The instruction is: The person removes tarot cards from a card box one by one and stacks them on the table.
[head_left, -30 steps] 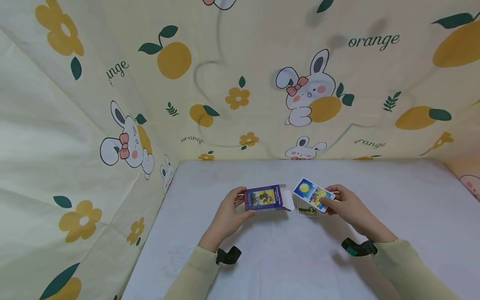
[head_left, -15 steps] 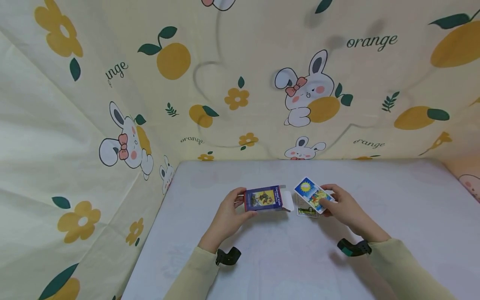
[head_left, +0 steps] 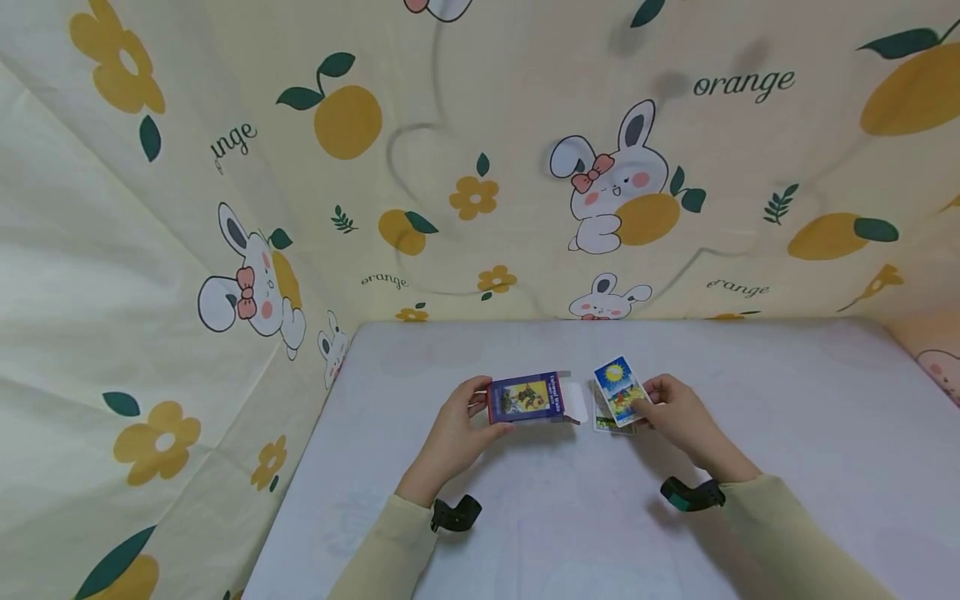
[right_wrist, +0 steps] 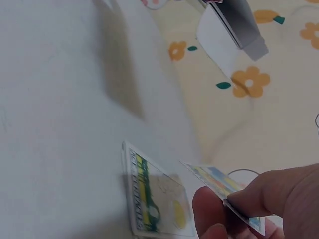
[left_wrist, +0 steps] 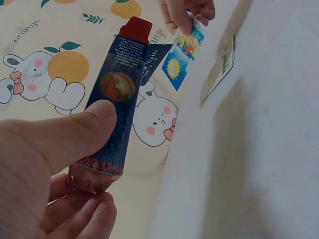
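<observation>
My left hand (head_left: 457, 429) grips a dark blue card box (head_left: 525, 397) by its left end, thumb along the narrow side. The box is raised off the table, and its white end flap (head_left: 575, 402) stands open toward the right. Between thumb and fingers my right hand (head_left: 678, 417) pinches a tarot card (head_left: 620, 387) with a yellow sun on blue. That card is held over a small stack of cards (right_wrist: 157, 194) lying on the table and partly covers it in the head view. The inside of the box looks bare at its open end in the right wrist view.
A white cloth covers the table (head_left: 525, 517). Behind it and on the left hangs a cream curtain (head_left: 465, 108) printed with rabbits, oranges and flowers. Both wrists wear black bands, the left band (head_left: 456, 513) and the right band (head_left: 693, 494).
The right hand has moved slightly left and turned the sun card from a slant to a more upright position over the stack. The left hand and the box have stayed in place.
</observation>
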The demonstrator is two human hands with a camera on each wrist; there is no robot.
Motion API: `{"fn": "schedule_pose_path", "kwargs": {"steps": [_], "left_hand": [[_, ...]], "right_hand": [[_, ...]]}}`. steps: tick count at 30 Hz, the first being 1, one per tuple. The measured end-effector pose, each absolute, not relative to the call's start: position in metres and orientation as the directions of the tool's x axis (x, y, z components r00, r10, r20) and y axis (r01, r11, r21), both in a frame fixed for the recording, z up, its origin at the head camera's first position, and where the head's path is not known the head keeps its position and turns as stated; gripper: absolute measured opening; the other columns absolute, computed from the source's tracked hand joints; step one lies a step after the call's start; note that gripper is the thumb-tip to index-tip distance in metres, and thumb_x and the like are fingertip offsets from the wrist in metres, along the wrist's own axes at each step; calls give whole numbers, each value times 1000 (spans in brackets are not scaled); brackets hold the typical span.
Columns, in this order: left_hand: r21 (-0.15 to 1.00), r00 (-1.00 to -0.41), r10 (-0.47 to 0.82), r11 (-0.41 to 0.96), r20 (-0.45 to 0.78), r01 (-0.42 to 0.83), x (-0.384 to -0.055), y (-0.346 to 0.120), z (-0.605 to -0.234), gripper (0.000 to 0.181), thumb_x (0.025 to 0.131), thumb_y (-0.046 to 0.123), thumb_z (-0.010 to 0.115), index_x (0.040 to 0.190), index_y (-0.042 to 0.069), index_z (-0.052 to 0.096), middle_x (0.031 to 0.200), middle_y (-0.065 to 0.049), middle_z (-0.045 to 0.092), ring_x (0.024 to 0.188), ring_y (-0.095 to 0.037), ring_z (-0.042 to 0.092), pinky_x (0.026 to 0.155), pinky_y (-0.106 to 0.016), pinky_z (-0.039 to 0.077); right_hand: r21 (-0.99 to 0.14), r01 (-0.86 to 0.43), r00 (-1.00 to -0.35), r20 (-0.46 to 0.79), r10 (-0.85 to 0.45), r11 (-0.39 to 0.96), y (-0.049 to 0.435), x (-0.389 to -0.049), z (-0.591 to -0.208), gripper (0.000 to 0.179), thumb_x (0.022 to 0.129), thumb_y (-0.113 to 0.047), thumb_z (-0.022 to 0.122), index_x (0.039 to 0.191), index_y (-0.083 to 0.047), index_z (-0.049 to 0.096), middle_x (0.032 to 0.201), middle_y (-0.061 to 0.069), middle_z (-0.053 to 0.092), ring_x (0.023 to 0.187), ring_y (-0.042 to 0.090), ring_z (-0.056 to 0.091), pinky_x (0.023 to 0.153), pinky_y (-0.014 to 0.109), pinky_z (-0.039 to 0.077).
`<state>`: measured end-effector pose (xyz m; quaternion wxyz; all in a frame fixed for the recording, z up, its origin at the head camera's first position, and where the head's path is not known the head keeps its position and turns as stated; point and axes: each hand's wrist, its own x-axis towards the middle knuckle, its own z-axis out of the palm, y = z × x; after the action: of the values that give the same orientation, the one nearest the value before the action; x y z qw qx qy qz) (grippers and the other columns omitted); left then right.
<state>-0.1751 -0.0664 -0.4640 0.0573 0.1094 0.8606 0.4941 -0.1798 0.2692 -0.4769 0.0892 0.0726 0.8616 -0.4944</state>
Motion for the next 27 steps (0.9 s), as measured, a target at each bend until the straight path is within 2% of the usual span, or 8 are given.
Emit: {"fn": "schedule_pose_path", "kwargs": {"steps": [9, 15, 23, 27], "left_hand": [[858, -969, 246, 497, 6, 131, -174, -67, -464, 80, 79, 29, 81, 145, 16, 38, 139, -6, 47, 123, -22, 52, 99, -36, 49], [863, -968, 250, 486, 10, 135, -174, -67, -463, 79, 79, 28, 82, 145, 15, 39, 139, -6, 47, 122, -22, 53, 99, -35, 49], [863, -970, 244, 490, 1, 124, -175, -67, -462, 79, 80, 27, 81, 145, 15, 39, 139, -6, 47, 123, -22, 52, 99, -35, 49], [862, -970, 243, 491, 3, 126, -175, -67, -460, 79, 80, 27, 81, 145, 16, 39, 139, -6, 47, 123, -22, 52, 99, -36, 49]], "right_hand": [[-828, 263, -965, -232, 124, 496, 253, -185, -491, 54, 90, -17, 65, 130, 5, 35, 103, 19, 50, 86, 25, 53, 63, 26, 54], [-813, 266, -964, -231, 133, 518, 243, -184, -489, 60, 90, -12, 63, 135, 7, 28, 102, 21, 50, 82, 25, 56, 61, 28, 54], [-690, 251, -966, -218, 136, 679, 243, -179, -486, 61, 89, -21, 63, 132, 8, 29, 96, 20, 54, 77, 27, 51, 57, 31, 43], [-638, 246, -964, -241, 115, 729, 243, -178, -487, 61, 90, -25, 63, 127, 10, 29, 89, 20, 57, 72, 26, 52, 55, 31, 43]]}}
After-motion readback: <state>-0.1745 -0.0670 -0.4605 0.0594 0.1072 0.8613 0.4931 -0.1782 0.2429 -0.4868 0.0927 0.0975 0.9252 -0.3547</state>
